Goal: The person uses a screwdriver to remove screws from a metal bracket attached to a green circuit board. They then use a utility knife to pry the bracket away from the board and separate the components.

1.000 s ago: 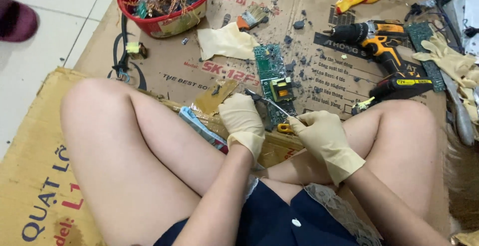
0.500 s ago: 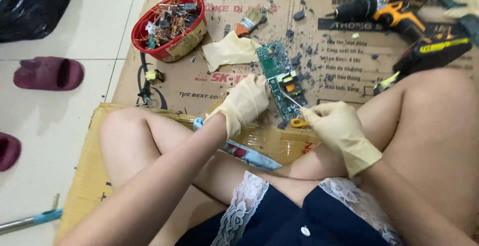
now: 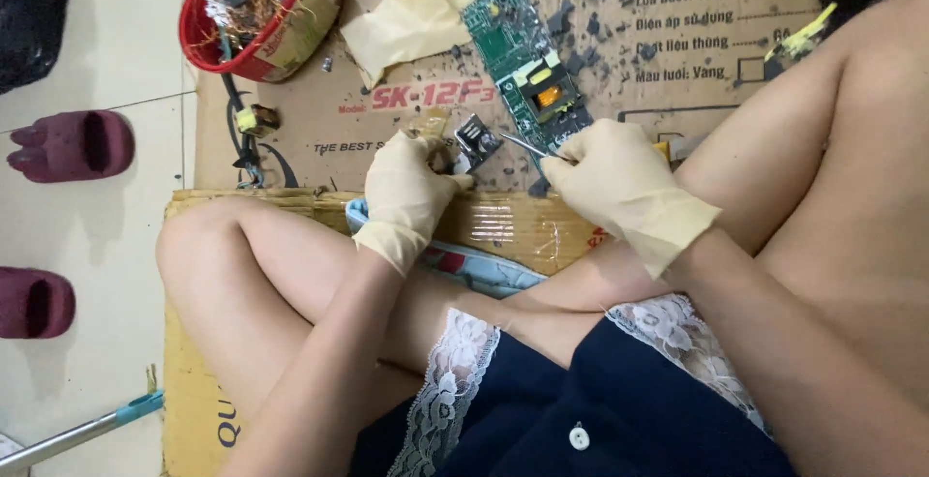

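Cream latex gloves cover both hands. The left hand (image 3: 408, 190) pinches a small black component (image 3: 476, 135), steadying it for the thin metal tool (image 3: 523, 144) gripped in the closed right hand (image 3: 619, 185). The green circuit board (image 3: 523, 69) lies just beyond on cardboard (image 3: 697, 42); crossed legs hem the near side, open room sits ahead.

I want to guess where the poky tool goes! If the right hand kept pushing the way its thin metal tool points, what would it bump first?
Probably the small dark part pinched in the left hand. The right hand aims its thin metal tool up-left, tip almost there, though depth is hard to judge.
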